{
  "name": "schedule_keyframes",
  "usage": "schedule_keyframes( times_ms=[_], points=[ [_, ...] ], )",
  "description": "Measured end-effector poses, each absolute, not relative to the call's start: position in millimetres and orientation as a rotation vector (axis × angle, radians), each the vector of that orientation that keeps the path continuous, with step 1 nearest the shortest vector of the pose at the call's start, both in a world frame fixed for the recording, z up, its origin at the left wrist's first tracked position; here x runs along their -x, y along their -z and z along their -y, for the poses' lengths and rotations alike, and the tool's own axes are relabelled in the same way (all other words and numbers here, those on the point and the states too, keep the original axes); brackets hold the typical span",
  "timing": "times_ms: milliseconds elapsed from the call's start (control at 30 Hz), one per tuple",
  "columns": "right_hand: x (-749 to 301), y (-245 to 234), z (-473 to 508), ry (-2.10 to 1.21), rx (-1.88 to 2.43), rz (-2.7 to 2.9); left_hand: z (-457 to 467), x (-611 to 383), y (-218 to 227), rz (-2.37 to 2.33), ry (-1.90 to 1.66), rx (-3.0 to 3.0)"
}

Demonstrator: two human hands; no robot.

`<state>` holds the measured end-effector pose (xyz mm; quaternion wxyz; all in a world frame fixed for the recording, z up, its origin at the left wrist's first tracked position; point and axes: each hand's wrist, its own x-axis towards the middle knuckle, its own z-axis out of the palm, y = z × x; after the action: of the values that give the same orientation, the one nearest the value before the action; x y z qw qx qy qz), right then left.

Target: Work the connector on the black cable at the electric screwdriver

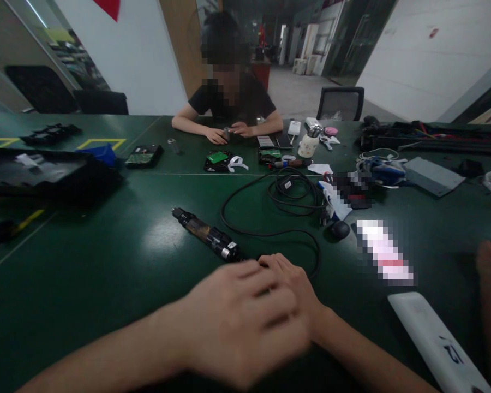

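Note:
A black electric screwdriver (207, 234) lies aslant on the green table, its tip toward the upper left. Its rear end reaches my hands, where a bit of dark cord shows. My left hand (245, 322) is in front, slightly blurred, with its fingers curled in; anything inside them is hidden. Just behind it, my right hand (290, 278) is bent closed by the screwdriver's tail, its fingertips largely covered by the left hand. A black cable (270, 233) loops across the table and passes behind my right hand.
Across the green table (147, 295) a co-worker (233, 103) handles a small cylinder. Open cases with green circuit boards (217, 157) lie mid-table. A black tray (45, 174) is at left. At right are a computer mouse (339, 230), a blurred-out phone and a long white case (437, 338).

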<state>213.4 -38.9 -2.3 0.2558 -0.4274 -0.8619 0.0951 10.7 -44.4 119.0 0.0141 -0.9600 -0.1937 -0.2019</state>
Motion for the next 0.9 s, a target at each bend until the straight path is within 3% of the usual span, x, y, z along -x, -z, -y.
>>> schedule_keyframes(
  times_ms=[167,333,500,900],
  points=[
    [-214,-4,38,-0.332,1.15,2.33,-26,46,-60,0.978,0.452,3.082],
    [-215,-5,37,-0.378,1.147,2.319,-17,55,-17,1.192,0.408,2.968],
    [-215,-8,38,-0.404,1.202,2.278,22,33,-7,1.307,0.498,2.683],
    [-214,-5,39,-0.386,1.222,2.31,32,23,5,1.17,0.575,2.62]
  ],
)
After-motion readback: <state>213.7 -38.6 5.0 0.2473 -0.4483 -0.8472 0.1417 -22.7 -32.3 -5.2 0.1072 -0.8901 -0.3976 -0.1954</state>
